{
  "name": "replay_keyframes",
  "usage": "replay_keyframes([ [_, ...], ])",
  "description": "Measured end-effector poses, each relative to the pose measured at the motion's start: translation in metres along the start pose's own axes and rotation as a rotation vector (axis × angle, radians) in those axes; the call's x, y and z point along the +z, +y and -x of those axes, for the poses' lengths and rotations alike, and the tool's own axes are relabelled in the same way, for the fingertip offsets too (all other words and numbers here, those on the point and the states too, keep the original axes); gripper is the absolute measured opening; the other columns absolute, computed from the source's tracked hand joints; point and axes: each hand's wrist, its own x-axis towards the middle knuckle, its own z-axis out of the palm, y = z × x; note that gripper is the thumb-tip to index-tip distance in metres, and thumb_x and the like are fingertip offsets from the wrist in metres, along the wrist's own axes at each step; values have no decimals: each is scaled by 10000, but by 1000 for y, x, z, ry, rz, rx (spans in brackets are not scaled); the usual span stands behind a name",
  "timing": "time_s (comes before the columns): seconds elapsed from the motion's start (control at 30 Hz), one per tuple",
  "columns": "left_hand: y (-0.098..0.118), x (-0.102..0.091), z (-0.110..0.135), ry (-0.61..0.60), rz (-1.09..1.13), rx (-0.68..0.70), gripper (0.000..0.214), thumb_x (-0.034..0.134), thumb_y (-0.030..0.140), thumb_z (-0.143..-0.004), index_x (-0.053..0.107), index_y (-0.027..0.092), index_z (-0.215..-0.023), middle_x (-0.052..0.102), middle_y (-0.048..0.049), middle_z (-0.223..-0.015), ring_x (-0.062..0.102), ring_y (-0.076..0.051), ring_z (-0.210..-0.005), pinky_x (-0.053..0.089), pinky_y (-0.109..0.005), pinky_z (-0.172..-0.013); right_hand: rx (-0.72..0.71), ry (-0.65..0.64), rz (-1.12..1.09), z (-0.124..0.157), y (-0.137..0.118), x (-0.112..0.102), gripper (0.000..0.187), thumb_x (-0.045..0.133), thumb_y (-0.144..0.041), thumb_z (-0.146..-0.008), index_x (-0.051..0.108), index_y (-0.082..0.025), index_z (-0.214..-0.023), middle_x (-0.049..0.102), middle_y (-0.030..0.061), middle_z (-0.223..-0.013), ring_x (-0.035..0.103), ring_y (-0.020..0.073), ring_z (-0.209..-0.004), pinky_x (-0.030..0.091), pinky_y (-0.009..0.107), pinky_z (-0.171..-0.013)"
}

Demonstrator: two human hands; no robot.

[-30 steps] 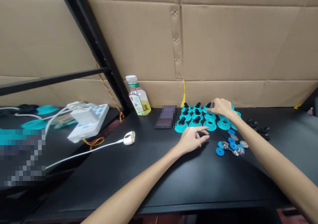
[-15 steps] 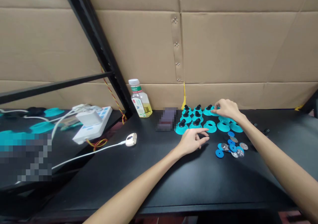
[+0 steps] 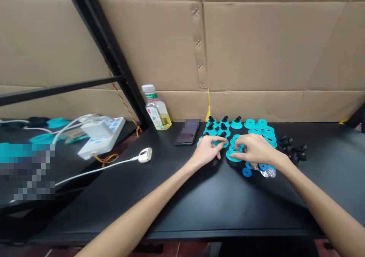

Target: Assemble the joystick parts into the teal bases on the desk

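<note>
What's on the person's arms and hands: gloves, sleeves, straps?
Nothing shows. The left hand and right hand are bare, with no gloves. The left forearm and right forearm are bare to the frame edge: no sleeves, watch, bands or cables.

The person's left hand (image 3: 205, 151) is touching a black-knobbed teal cup (image 3: 220, 143) just left of a bare teal cup (image 3: 234, 154), which the right hand (image 3: 255, 149) is gripping, while blue and metal discs (image 3: 258, 169) are lying just beyond it and black fittings (image 3: 291, 148) are sitting farther right.
</note>
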Motion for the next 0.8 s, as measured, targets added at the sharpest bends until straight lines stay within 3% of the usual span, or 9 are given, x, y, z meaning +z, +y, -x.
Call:
replay_keyframes([
  [0.17,-2,7,4,-22,-69,18,314,530,230,-814,707,155,-1063,586,34,-456,550,-120,-403,452,-220,-519,-18,-25,14,0,2,9,280,617,-456,-815,676,-185,-781,654,37,-865,550,143,-722,291,237,-580],
  [0.37,-3,9,5,-32,-109,58,345,528,225,-812,688,180,-1114,600,35,-468,579,-131,-427,459,-236,-554,12,81,-139,3,22,-12,225,606,-383,-826,692,-181,-776,663,46,-892,559,135,-745,363,246,-654],
  [0.43,-3,9,4,-35,-143,85,329,536,262,-828,687,189,-1111,611,32,-480,588,-133,-437,455,-237,-557,54,-41,-214,5,30,-21,196,617,-355,-803,697,-179,-770,672,28,-805,548,120,-651,357,244,-602],
  [0.5,-3,10,5,-32,-191,124,317,546,293,-836,687,196,-1103,662,13,-562,593,-128,-454,448,-235,-552,80,-243,-296,9,38,-27,200,628,-362,-777,694,-174,-762,674,16,-739,531,105,-567,349,242,-553],
  [0.6,0,12,8,-3,-293,244,312,562,317,-837,682,204,-1102,736,-33,-884,576,-93,-471,448,-235,-563,88,-448,-326,12,41,-31,212,681,-372,-715,697,-181,-804,681,15,-709,552,118,-581,348,238,-531],
  [0.7,4,15,13,11,-424,383,348,584,375,-829,667,229,-1134,679,-39,-1147,542,-66,-478,453,-240,-571,104,-544,-247,13,35,-31,247,734,-353,-651,701,-202,-844,687,16,-723,582,147,-653,356,240,-549],
  [0.8,6,17,16,3,-507,435,393,609,431,-810,657,250,-1156,657,-22,-1196,580,-96,-570,449,-235,-559,159,-559,-152,12,26,-32,195,740,-316,-645,687,-199,-793,681,21,-729,583,152,-659,359,247,-562],
])
